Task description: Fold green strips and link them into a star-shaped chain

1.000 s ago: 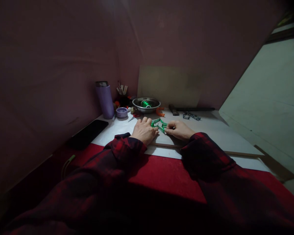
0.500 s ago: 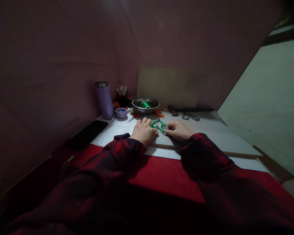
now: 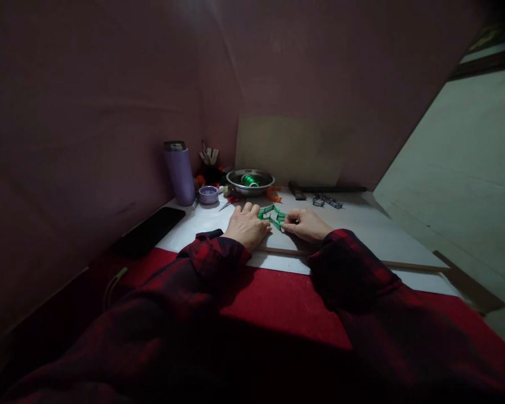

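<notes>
Green thread (image 3: 272, 221) is wound around several nails standing up from a white board (image 3: 362, 235), forming an angular, star-like outline. My left hand (image 3: 247, 225) rests on the board at the left side of the outline, covering part of it. Its fingers lie forward over the surface, with the thumb near the lower nails; the fingertips are partly hidden. At the right corner of the outline, my right hand (image 3: 306, 225) has thumb and forefinger pinched together on the thread beside a nail.
Behind my hands stands a metal bowl (image 3: 251, 191) with a green thread spool (image 3: 249, 180). Scissors (image 3: 231, 201), a purple lid (image 3: 209, 194) and a purple tumbler (image 3: 180, 174) are at left, near a black phone (image 3: 151, 230). A hammer (image 3: 297, 191) and dark-threaded nails (image 3: 328, 201) lie at back right.
</notes>
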`<action>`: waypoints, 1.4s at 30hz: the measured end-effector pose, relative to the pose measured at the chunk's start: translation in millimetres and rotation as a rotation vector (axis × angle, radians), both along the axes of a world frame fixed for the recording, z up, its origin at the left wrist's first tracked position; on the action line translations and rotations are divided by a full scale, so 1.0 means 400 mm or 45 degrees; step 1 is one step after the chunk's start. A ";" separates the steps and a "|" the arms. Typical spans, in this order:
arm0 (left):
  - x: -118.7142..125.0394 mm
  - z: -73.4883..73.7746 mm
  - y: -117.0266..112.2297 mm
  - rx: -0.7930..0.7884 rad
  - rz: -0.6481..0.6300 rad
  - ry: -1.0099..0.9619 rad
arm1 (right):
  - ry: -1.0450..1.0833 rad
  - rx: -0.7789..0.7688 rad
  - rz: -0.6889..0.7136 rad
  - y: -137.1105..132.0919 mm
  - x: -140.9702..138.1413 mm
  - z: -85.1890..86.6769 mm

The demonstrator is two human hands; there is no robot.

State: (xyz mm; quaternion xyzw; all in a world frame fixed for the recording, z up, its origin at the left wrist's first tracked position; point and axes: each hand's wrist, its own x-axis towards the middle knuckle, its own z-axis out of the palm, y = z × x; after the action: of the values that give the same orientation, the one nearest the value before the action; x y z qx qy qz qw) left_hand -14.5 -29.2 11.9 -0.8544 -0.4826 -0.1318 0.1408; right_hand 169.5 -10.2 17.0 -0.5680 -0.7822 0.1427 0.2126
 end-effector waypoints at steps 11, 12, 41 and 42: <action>-0.007 0.008 0.022 0.038 0.037 -0.490 | 0.017 0.008 0.013 0.004 0.003 -0.003; -0.008 0.008 0.028 0.031 0.058 -0.569 | 0.018 0.011 0.011 0.003 0.002 -0.002; -0.035 -0.055 0.125 -0.629 0.394 -1.401 | 0.004 -0.008 -0.018 -0.004 -0.004 0.006; -0.034 -0.054 0.125 -0.637 0.401 -1.417 | -0.002 -0.002 -0.015 -0.003 -0.004 0.005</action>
State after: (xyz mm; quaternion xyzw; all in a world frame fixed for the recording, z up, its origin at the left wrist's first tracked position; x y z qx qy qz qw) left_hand -28.0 20.8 -9.9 -0.5837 -0.6198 -0.4174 -0.3177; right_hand 167.8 -11.6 19.0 -0.5730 -0.7788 0.1416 0.2125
